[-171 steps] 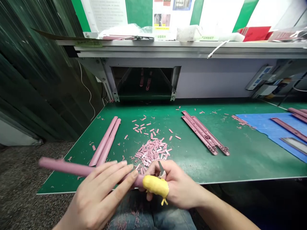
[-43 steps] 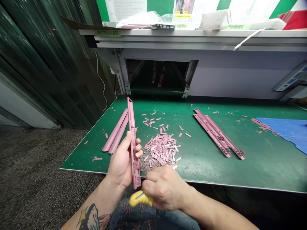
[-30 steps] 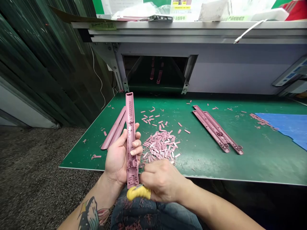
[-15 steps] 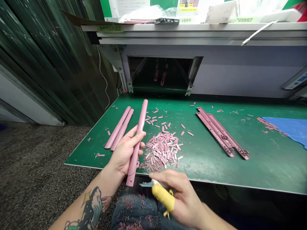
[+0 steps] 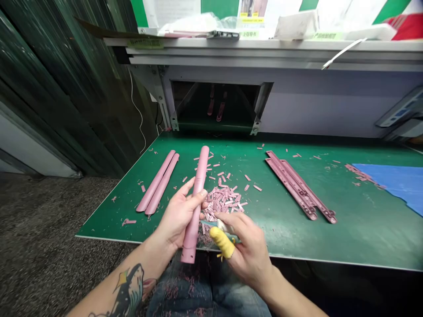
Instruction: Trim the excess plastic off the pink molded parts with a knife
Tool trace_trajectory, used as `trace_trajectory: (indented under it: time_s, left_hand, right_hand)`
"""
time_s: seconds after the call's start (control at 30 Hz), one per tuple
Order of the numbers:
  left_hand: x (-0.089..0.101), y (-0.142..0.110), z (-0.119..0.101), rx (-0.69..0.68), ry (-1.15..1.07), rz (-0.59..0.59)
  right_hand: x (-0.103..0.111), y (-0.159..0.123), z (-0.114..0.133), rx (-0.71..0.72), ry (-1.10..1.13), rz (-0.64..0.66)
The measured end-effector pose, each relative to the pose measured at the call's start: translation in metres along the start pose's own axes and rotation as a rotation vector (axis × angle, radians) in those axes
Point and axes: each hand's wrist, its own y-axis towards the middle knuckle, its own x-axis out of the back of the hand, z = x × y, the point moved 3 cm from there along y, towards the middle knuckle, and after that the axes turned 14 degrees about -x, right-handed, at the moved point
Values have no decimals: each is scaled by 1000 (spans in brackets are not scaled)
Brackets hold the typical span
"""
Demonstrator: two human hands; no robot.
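My left hand (image 5: 185,211) is wrapped round a long pink plastic shell part (image 5: 197,180), which it holds tilted over the table's front edge. In my right hand (image 5: 247,242) is a small knife (image 5: 225,226) with a pale handle, its blade pointing left close to the part's right edge; whether it touches cannot be made out. A yellow cover sits on my right thumb (image 5: 222,242). Behind my hands lies a heap of small pink plastic offcuts (image 5: 224,200). Two like pink parts (image 5: 157,182) lie side by side to the left, rounded faces up.
On the right of the green table (image 5: 297,237), pink parts (image 5: 294,185) lie hollow side up. A blue sheet (image 5: 393,180) is at the far right. At the back, a conveyor opening (image 5: 214,125) holds more pink parts, beneath a shelf (image 5: 280,48).
My right hand has risen, bringing the knife from below the table edge up beside the held part. The part has turned slightly in my left hand. The whole view has shifted a little.
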Motion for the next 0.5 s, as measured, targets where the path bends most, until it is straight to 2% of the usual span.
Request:
trace_trajectory:
  time_s: [0.13, 0.2, 0.23, 0.3, 0.4, 0.5]
  left_hand:
    - [-20, 11, 23, -87, 81, -10]
    - [-18, 27, 27, -130, 190, 45]
    - [-11, 38, 25, -157, 266, 75]
    - [13, 63, 14, -224, 454, 89]
    - [54, 101, -9, -287, 710, 23]
    - [72, 130, -21, -253, 897, -3]
  right_hand:
    - [-8, 15, -13, -473, 469, 172]
    - [5, 23, -28, -629, 553, 191]
    - [17, 26, -38, -662, 533, 174]
    - [51, 29, -60, -664, 368, 128]
    - [107, 29, -94, -622, -131, 54]
    - [145, 27, -117, -643, -518, -48]
